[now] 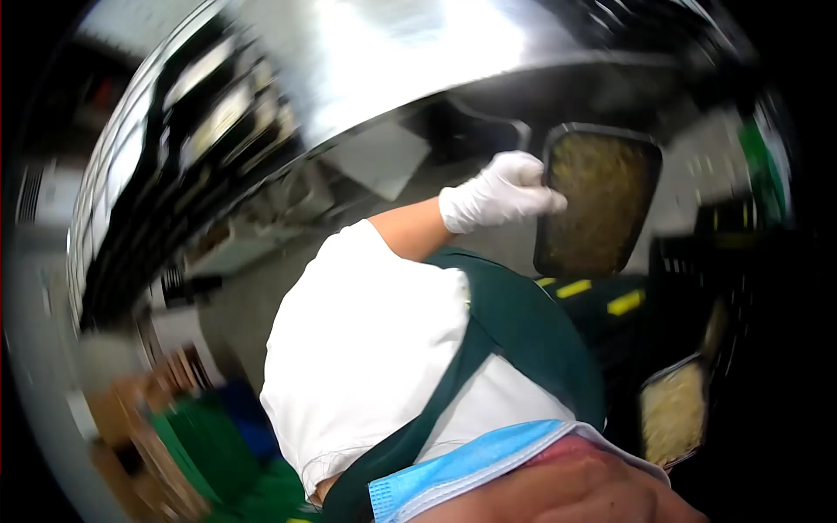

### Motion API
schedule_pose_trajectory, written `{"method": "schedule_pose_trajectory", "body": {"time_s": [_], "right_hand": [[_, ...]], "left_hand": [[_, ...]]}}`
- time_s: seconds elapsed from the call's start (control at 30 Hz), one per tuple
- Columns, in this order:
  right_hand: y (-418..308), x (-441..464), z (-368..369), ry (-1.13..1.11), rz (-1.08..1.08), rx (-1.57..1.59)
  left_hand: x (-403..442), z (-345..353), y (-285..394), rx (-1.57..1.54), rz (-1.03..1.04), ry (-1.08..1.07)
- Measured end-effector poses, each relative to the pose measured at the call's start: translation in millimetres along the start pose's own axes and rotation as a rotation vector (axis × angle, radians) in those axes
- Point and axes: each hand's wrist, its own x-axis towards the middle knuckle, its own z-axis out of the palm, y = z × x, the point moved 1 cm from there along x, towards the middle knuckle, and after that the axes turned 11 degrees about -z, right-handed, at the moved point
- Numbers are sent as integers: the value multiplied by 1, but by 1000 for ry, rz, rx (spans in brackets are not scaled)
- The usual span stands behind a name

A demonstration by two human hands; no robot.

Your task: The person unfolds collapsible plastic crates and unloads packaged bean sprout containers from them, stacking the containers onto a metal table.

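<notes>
My left hand (506, 193), in a white glove, reaches out from a white sleeve, its fingers closed on the near-left rim of a black tray (602, 200). The tray holds a yellowish-brown food that I cannot name. Its far side lies in shadow, with no hand visible there. I do not see my right hand. Lower right, a second tray (673, 411) of pale, chunky food sits in the dark, beside a blurred brownish shape.
A shiny steel surface (418, 52) curves across the top. Racked trays (218, 113) stand at upper left. Black crates with yellow marks (625, 302) are below the held tray. Cardboard boxes (131, 410) and a green crate (205, 444) are at lower left.
</notes>
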Motion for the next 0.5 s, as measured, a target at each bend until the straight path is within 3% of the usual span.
{"method": "schedule_pose_trajectory", "body": {"time_s": [0.03, 0.07, 0.1, 0.13, 0.17, 0.2, 0.23, 0.27, 0.3, 0.33, 0.37, 0.4, 0.43, 0.5], "right_hand": [[-3, 31, 33, 258, 464, 328], [-12, 60, 73, 468, 966, 640], [-20, 92, 127, 326, 803, 668], [-74, 151, 193, 247, 889, 820], [-128, 210, 260, 161, 984, 956], [-124, 226, 322, -29, 892, 1206], [-150, 256, 375, -205, 905, 1438], [-204, 288, 418, -182, 930, 1500], [-237, 316, 471, -311, 853, 1820], [-279, 342, 512, -393, 855, 1934], [-316, 361, 559, -513, 739, 2078], [-352, 382, 601, -720, 499, 2428], [-416, 401, 618, -552, 572, 2253], [-514, 427, 653, -696, 579, 2290]], "left_hand": [[-25, -32, 13, -172, -128, 219], [-46, -69, 10, -252, -101, 356], [-69, -98, 18, -371, 37, 498], [-88, -131, 11, -444, 255, 671], [-114, -150, 31, -514, 252, 820], [-125, -185, 22, -522, 392, 947], [-145, -215, 19, -566, 376, 1054], [-162, -239, 22, -601, 395, 1146], [-178, -267, 18, -615, 437, 1181], [-193, -292, 10, -627, 477, 1213], [-204, -309, 8, -606, 444, 1272], [-211, -319, 9, -579, 410, 1325], [-217, -332, -2, -560, 357, 1370], [-220, -346, -10, -602, 342, 1314]]}}
